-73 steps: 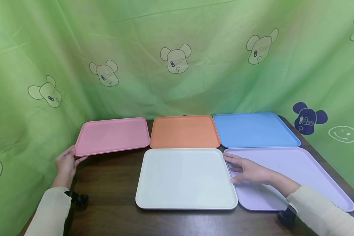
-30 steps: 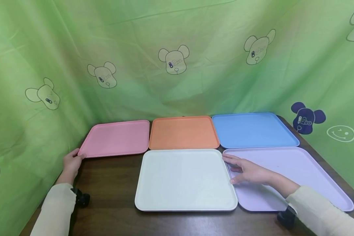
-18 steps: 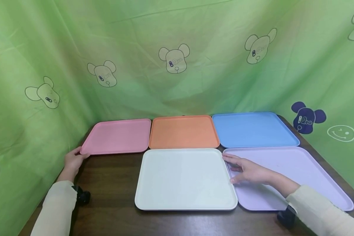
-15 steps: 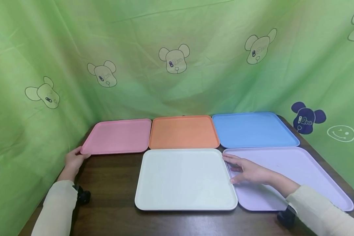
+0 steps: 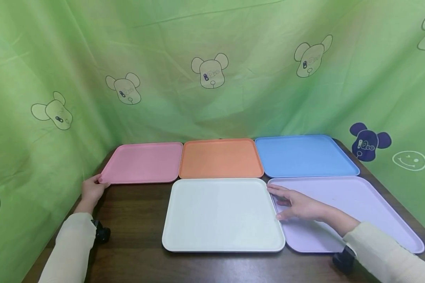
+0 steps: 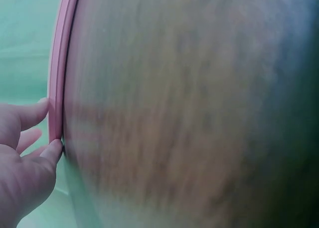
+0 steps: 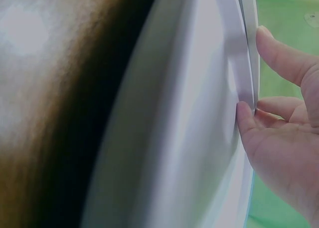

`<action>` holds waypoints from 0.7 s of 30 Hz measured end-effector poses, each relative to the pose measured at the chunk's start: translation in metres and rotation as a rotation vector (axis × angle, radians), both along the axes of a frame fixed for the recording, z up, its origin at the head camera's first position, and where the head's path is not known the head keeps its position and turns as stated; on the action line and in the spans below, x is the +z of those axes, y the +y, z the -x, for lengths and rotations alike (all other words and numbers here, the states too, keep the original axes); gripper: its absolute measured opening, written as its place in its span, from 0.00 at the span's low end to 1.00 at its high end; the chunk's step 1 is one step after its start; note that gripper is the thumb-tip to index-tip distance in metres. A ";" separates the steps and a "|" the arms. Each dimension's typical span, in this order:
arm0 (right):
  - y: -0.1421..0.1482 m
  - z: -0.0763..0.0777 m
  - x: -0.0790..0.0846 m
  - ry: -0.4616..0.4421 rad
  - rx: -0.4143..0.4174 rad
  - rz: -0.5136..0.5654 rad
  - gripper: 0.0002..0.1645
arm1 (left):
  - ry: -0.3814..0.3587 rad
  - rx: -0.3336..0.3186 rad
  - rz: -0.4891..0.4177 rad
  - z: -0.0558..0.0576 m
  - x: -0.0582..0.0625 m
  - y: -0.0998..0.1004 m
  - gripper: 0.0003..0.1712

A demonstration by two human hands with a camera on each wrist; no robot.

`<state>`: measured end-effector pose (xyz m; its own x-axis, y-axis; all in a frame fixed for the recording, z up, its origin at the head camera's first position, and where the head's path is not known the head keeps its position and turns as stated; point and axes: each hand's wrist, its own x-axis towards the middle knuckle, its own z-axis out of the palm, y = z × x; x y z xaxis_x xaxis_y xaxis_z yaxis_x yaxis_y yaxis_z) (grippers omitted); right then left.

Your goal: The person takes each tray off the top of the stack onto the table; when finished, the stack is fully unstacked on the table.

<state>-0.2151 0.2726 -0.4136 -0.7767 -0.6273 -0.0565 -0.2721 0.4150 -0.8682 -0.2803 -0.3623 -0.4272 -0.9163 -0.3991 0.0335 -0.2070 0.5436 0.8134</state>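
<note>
In the head view my left hand (image 5: 93, 190) pinches the near left corner of the pink tray (image 5: 145, 163), which lies at the back left beside the orange tray (image 5: 221, 158). The left wrist view shows thumb and a finger on the pink rim (image 6: 57, 83). My right hand (image 5: 297, 203) rests with spread, nearly straight fingers along the right edge of the white tray (image 5: 223, 216). Beneath that hand lies the lilac tray (image 5: 361, 212). In the right wrist view the right fingertips (image 7: 244, 108) touch the tray rims.
At the back right a blue tray (image 5: 306, 156) adjoins the orange one. All trays lie on a dark wooden table (image 5: 131, 236). A green curtain (image 5: 163, 110) with printed bear heads hangs behind and along both sides.
My left hand has slid the pink tray right and straightened it against the orange tray; its near left corner, raised in the oldest frame, is lower now. The right hand has stayed put.
</note>
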 end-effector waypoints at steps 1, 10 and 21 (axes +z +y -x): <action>0.000 0.000 0.000 -0.002 -0.001 0.000 0.56 | -0.002 -0.003 0.005 0.000 -0.001 0.000 0.33; -0.003 0.000 0.000 -0.009 -0.005 -0.006 0.56 | -0.027 -0.030 -0.053 -0.006 0.003 -0.002 0.35; 0.001 0.001 -0.002 0.002 -0.018 -0.025 0.56 | 0.019 -0.044 -0.060 -0.021 0.019 0.016 0.33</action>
